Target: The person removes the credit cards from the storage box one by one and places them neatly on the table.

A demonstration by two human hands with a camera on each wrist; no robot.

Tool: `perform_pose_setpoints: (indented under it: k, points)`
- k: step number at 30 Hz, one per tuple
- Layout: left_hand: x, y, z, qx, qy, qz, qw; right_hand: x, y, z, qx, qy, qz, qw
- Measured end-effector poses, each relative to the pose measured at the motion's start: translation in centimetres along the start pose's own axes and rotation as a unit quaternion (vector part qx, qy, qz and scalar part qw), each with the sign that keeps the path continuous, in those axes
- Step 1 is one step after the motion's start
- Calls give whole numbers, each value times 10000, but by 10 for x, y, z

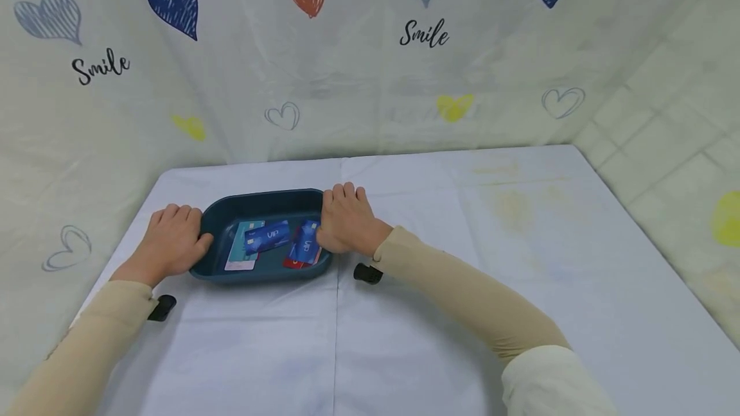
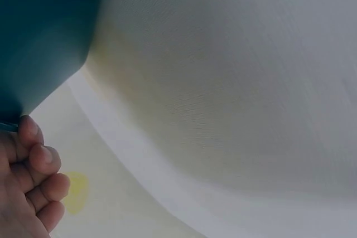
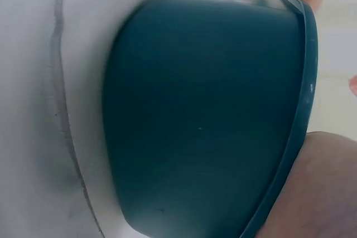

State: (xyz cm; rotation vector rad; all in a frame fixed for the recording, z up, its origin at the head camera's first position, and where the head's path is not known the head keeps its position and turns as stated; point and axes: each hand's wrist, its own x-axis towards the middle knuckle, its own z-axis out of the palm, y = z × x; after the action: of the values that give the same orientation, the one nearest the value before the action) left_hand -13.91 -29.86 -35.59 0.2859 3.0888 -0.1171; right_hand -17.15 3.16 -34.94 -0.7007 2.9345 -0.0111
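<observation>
A dark teal plastic basin is held at its two short ends on the left half of the table. The left hand grips its left rim, fingers curled over the edge; the left wrist view shows those fingertips under the rim. At the other end the right hand grips the right rim, with the thumb toward the inside. Inside lie a blue card marked VIP, a second blue card, a light teal card and a red card, partly overlapping. The right wrist view shows the basin's outer wall.
A white cloth covers the table, with a crease down its middle and faint yellowish stains at the far right. Behind stands a pale curtain printed with hearts and the word Smile. Dark wrist devices hang under both forearms.
</observation>
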Motion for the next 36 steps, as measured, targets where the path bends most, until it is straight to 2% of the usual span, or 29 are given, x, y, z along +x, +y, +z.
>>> perform_pose_setpoints:
  k: [8, 16, 22, 29, 36]
  points:
    - [0, 10, -1, -46, 58, 70, 9999, -5, 7, 0, 119, -180, 251, 9995]
    - [0, 23, 0, -46, 104, 166, 9998, -17, 16, 1, 225, -176, 269, 9992]
    - [0, 38, 1, -107, 191, 287, 9993, -31, 27, 3, 239, -98, 336, 9991]
    - [0, 59, -1, -242, 102, 399, 9989, -45, 47, 9, 242, 92, 341, 9991]
    - [4, 78, -3, -315, 271, 541, 9977, -58, 66, 12, 378, 108, 398, 9984]
